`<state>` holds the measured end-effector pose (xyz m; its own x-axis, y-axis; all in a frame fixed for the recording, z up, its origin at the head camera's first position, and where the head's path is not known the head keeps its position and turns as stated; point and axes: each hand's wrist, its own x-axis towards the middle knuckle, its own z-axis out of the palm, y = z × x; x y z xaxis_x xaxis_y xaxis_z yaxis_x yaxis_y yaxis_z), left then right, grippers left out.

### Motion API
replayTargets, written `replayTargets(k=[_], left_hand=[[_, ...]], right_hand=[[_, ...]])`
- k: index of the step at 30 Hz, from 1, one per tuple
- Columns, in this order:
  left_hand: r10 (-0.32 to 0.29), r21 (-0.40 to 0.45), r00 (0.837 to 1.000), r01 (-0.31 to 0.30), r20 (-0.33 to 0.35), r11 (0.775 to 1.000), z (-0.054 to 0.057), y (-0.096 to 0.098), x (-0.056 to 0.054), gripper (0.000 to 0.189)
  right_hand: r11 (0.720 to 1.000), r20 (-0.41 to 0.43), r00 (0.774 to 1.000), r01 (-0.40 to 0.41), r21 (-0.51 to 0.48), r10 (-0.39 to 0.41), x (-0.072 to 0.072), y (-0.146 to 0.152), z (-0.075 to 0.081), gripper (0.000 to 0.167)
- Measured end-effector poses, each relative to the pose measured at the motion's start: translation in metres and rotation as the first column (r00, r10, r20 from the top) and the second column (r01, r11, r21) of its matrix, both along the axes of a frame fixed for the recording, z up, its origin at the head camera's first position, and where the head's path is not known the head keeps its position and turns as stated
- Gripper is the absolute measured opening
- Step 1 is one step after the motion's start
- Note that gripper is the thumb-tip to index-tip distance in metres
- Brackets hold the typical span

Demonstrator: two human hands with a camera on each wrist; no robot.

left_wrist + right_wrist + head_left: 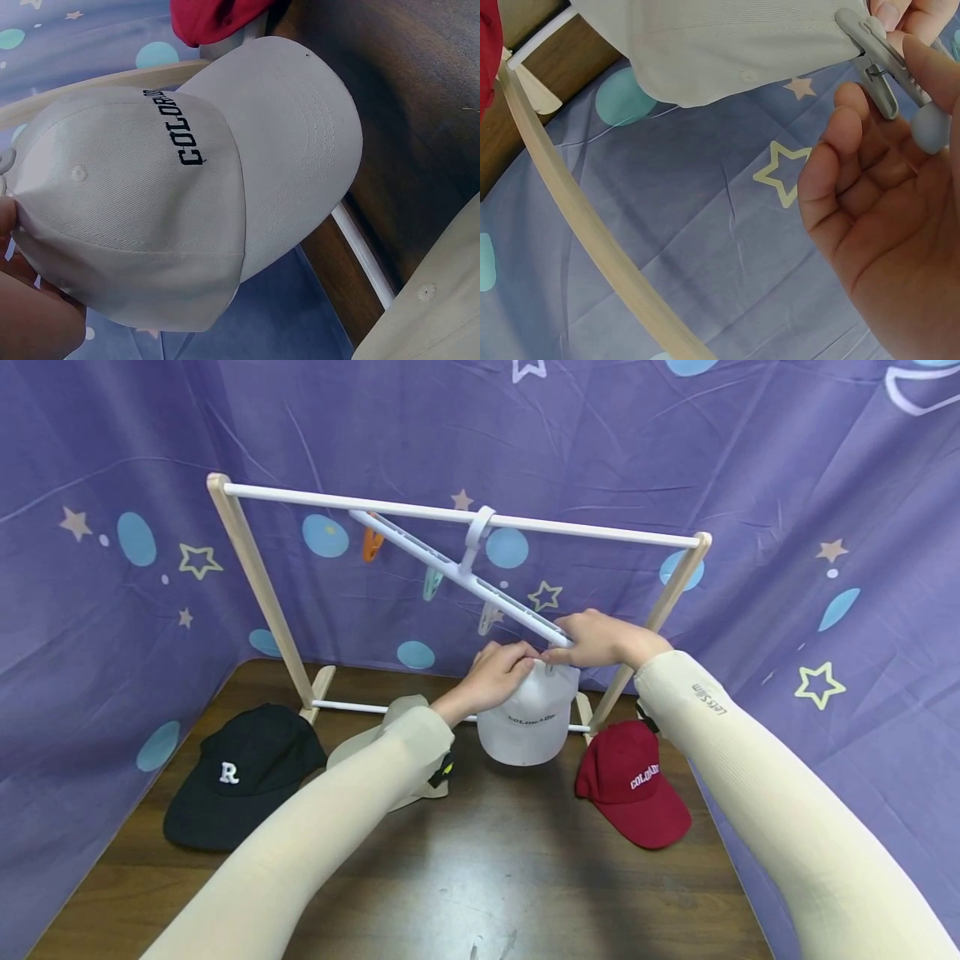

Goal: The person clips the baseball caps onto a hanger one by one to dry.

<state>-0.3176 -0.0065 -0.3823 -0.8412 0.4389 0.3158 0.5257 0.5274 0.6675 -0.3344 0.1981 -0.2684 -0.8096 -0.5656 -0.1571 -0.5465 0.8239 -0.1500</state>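
White hanger (510, 603): end at right hand (603, 639), bar extending leftward. White cap (525, 739): below both hands, brim down, left hand (493, 678) gripping its upper end. Grey clip (886, 55): at cap's edge, pinched by right hand.
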Motion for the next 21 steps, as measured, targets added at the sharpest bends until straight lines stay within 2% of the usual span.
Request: replayTargets(k=[15, 21], left_hand=[[-0.001, -0.016, 1.000, 0.001, 0.002, 1.000, -0.005, -0.004, -0.001, 0.028], [0.016, -0.018, 0.999, -0.016, 0.030, 1.000, -0.005, -0.007, 0.001, 0.029]], right_hand=[[1.000, -0.001, 1.000, -0.006, -0.025, 0.006, 0.001, 0.002, -0.008, 0.034], [1.000, 0.017, 1.000, 0.002, -0.027, -0.001, 0.001, 0.003, -0.012, 0.033]])
